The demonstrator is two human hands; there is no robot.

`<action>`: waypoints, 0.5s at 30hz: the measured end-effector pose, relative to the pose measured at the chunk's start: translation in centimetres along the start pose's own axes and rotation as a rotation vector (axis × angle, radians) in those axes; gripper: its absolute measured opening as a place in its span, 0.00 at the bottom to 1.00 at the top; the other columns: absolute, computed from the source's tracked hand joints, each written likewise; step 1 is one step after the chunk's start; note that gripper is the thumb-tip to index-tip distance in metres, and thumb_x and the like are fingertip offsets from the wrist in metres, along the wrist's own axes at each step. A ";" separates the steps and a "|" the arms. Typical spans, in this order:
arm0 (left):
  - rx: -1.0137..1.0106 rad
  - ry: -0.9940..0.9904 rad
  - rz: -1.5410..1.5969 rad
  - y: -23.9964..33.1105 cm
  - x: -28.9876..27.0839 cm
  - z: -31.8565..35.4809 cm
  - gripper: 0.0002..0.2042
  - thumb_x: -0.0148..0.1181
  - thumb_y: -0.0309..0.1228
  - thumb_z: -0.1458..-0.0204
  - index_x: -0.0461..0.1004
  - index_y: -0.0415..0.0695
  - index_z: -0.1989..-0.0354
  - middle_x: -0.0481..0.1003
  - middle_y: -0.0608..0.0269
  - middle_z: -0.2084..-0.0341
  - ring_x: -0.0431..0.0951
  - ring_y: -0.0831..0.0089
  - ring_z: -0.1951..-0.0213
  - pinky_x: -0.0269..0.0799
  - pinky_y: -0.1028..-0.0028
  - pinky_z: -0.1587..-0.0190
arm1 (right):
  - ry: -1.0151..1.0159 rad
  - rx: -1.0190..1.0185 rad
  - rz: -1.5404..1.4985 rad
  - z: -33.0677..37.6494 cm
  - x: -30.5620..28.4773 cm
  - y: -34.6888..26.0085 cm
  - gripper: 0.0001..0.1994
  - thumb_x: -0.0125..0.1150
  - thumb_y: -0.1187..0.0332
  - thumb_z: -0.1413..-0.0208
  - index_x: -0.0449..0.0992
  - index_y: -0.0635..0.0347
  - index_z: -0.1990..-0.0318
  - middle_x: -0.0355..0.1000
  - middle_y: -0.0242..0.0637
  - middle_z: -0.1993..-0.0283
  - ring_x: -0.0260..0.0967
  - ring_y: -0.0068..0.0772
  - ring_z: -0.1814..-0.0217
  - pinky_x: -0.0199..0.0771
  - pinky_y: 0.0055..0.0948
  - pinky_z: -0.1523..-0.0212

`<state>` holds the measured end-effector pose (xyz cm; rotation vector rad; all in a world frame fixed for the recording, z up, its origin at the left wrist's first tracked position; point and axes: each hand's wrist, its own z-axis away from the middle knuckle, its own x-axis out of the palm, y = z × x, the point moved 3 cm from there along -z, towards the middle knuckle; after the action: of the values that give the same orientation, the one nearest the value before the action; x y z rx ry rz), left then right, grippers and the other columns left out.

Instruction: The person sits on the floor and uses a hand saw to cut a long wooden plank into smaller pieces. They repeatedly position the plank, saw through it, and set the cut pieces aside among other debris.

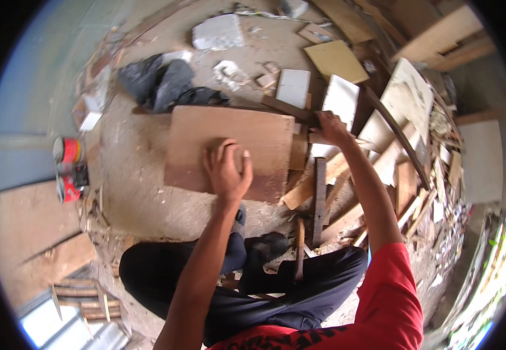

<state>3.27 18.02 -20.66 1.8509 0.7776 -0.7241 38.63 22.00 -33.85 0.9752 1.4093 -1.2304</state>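
Note:
A flat brown wooden board [229, 131] lies in front of my crossed legs. My left hand [229, 172] rests on its face, palm down, fingers apart and slightly bent. Beyond the board's right edge, my right hand [331, 128] is closed at the end of a dark wooden strip [288, 109], among scrap wood. Its fingertips are partly hidden. A white panel [340, 96] lies just beyond that hand. Close to my legs are an upright-looking wooden handle [300, 248] and a dark narrow wooden bar [319, 201].
Scrap wood [352, 219] is piled along the right. Black plastic [168, 81] lies beyond the board, with a white foam block [218, 32] farther off. Red cans [68, 150] stand at the left by the wall. A yellowish panel [337, 61] lies at the far right.

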 end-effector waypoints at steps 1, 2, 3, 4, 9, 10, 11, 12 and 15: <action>0.002 0.009 0.007 0.2 0.0 0.0 0.11 0.55 0.38 0.45 0.74 0.44 0.60 0.74 0.61 0.52 0.71 0.58 0.47 0.46 0.43 0.33 | 0.074 -0.015 0.030 -0.1 0.8 0.8 0.30 0.66 0.56 0.46 0.64 0.62 0.41 0.71 0.53 0.47 0.69 0.55 0.45 0.69 0.48 0.44; -0.002 -0.002 0.012 0.3 -0.1 0.0 0.10 0.57 0.35 0.46 0.74 0.45 0.59 0.74 0.63 0.52 0.70 0.58 0.46 0.46 0.47 0.32 | 0.035 0.005 -0.001 -0.5 1.0 1.4 0.30 0.67 0.56 0.46 0.64 0.62 0.41 0.72 0.53 0.48 0.70 0.55 0.46 0.70 0.48 0.45; 0.003 0.006 0.016 0.2 0.0 -0.1 0.10 0.57 0.35 0.46 0.74 0.45 0.60 0.74 0.63 0.52 0.71 0.58 0.47 0.47 0.47 0.32 | -0.010 0.025 -0.030 -0.6 1.2 1.7 0.31 0.67 0.56 0.46 0.64 0.62 0.41 0.73 0.53 0.49 0.70 0.55 0.47 0.71 0.48 0.46; -0.007 0.024 0.031 0.1 -0.1 -0.1 0.09 0.57 0.35 0.46 0.73 0.45 0.60 0.74 0.63 0.52 0.71 0.58 0.48 0.47 0.47 0.32 | -0.033 0.033 -0.052 -1.1 0.9 1.3 0.30 0.67 0.56 0.46 0.65 0.63 0.41 0.74 0.54 0.51 0.71 0.56 0.48 0.72 0.49 0.48; -0.042 0.054 0.042 -0.3 -0.3 0.6 0.10 0.57 0.37 0.46 0.73 0.45 0.61 0.74 0.63 0.54 0.72 0.59 0.49 0.48 0.46 0.32 | -0.004 0.021 -0.083 -0.6 -3.8 -0.7 0.26 0.63 0.53 0.42 0.66 0.63 0.46 0.76 0.54 0.57 0.75 0.58 0.55 0.75 0.52 0.56; -0.046 0.068 0.049 -0.3 -0.4 0.5 0.10 0.57 0.37 0.46 0.73 0.46 0.61 0.74 0.64 0.54 0.72 0.59 0.49 0.48 0.45 0.32 | -0.044 0.058 -0.033 -0.5 -5.7 -1.1 0.26 0.62 0.52 0.42 0.65 0.63 0.46 0.76 0.54 0.58 0.75 0.59 0.56 0.75 0.53 0.57; -0.055 0.069 0.042 -0.5 -0.6 0.4 0.10 0.57 0.38 0.46 0.73 0.46 0.61 0.74 0.64 0.54 0.72 0.59 0.49 0.48 0.46 0.32 | -0.081 0.099 0.018 -0.1 -7.4 -1.8 0.26 0.61 0.51 0.42 0.65 0.62 0.45 0.76 0.54 0.58 0.75 0.59 0.57 0.75 0.53 0.58; -0.060 0.064 0.049 -0.4 -0.5 0.5 0.10 0.57 0.38 0.46 0.73 0.46 0.61 0.74 0.64 0.54 0.72 0.59 0.49 0.48 0.47 0.32 | -0.013 0.071 0.069 0.7 -9.2 -1.7 0.26 0.60 0.51 0.42 0.65 0.61 0.45 0.76 0.53 0.59 0.75 0.58 0.57 0.74 0.52 0.57; -0.059 0.067 0.062 -0.2 -0.1 0.7 0.12 0.57 0.40 0.46 0.73 0.45 0.61 0.74 0.62 0.55 0.72 0.58 0.50 0.48 0.48 0.31 | 0.140 -0.043 0.269 3.9 -14.2 -0.8 0.27 0.60 0.53 0.41 0.64 0.61 0.42 0.74 0.52 0.54 0.73 0.57 0.54 0.74 0.50 0.56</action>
<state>2.94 17.41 -20.91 1.8454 0.7725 -0.5965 41.20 18.46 -19.76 1.1971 1.3538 -0.9451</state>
